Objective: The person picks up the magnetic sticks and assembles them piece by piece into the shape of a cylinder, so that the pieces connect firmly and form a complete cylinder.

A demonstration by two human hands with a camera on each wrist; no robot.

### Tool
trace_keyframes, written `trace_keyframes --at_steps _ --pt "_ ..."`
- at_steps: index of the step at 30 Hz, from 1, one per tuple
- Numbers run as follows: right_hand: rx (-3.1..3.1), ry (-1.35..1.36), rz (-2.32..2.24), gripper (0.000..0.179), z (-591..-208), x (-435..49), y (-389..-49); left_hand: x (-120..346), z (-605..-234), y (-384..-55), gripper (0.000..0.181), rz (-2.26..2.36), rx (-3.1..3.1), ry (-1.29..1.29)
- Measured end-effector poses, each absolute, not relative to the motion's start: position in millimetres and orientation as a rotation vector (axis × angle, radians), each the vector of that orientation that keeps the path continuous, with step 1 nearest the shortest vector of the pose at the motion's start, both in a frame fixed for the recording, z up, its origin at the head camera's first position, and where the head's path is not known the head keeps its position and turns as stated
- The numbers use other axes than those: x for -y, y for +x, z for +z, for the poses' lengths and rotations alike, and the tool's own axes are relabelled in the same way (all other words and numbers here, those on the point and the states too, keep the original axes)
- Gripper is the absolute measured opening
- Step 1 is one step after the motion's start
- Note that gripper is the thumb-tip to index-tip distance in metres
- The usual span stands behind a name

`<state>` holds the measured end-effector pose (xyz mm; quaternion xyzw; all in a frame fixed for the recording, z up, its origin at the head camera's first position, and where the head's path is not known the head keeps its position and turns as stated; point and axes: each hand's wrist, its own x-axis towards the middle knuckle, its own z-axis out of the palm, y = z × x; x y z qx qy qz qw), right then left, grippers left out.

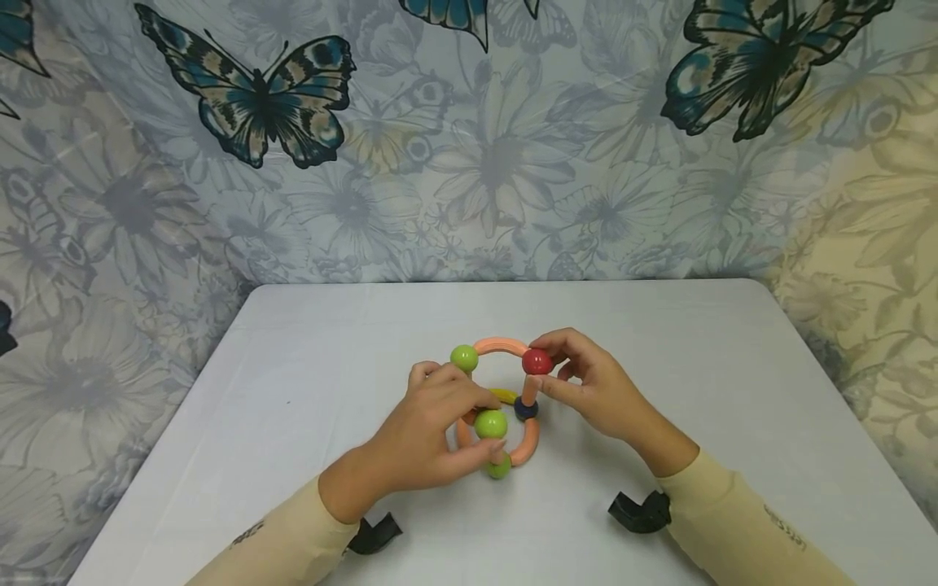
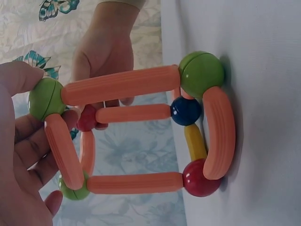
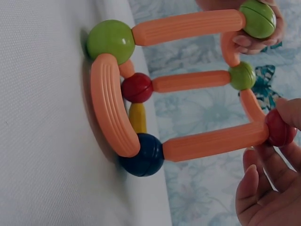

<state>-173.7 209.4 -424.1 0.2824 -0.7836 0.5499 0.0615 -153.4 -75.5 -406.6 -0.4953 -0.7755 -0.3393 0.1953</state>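
A frame of orange magnetic rods and coloured balls stands on the white table (image 1: 293, 391). My left hand (image 1: 432, 423) pinches the near top green ball (image 1: 491, 424) between thumb and fingers. My right hand (image 1: 604, 391) pinches the top red ball (image 1: 537, 361). A second top green ball (image 1: 464, 358) sits farther back, joined to both by curved orange rods. Straight orange rods (image 2: 121, 84) run down to a base with a green ball (image 3: 111, 41), a blue ball (image 3: 142, 154) and a red ball (image 2: 202, 178). A yellow rod (image 3: 138, 117) joins the base's blue and red balls.
Black wrist pieces hang under the left cuff (image 1: 375, 534) and right cuff (image 1: 640, 513). A butterfly-patterned cloth (image 1: 498, 163) rises behind the table's far edge and along both sides.
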Motion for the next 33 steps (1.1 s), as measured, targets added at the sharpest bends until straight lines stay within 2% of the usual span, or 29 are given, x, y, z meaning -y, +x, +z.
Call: trace_keyframes --at_steps 7,21,33 --pt "2.376 0.853 1.664 0.039 -422.6 -210.3 -173.9 80.9 -407.3 -155.6 0.027 -0.979 2.159 -1.421" --pt "2.395 0.838 1.645 0.040 -423.6 -210.8 -172.6 82.7 -407.9 -155.4 0.030 -0.959 2.181 -1.411" --pt "2.382 0.816 1.691 0.032 -422.1 -216.4 -173.5 78.3 -404.6 -157.4 0.030 -0.950 2.157 -1.425"
